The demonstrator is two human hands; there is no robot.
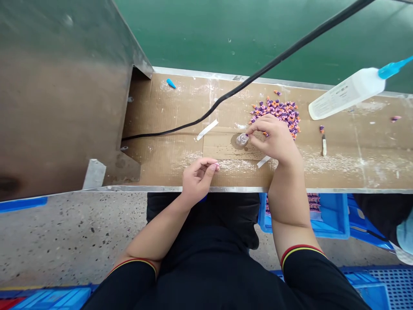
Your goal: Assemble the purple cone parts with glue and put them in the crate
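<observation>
My left hand (197, 178) is closed in a pinch near the table's front edge, with a small pink piece (217, 166) between thumb and fingertip. Thumb and forefinger of my right hand (274, 137) are pinched on a tiny dark purple piece (247, 135), whose exact kind is too small to tell. That piece is right beside a small clear pot (241, 139), and I cannot tell whether it touches the rim. Just behind my right hand lies a pile of small purple, pink and orange pieces (284, 111), partly hidden by the hand.
A black cable (226, 95) crosses above the cardboard-covered bench (167, 112). At right are a white squeeze bottle (348, 92) with blue nozzle and a small blade-like tool (324, 145). A blue cap (171, 83) lies at back left, beside a metal housing (64, 94). A blue crate (332, 215) stands below.
</observation>
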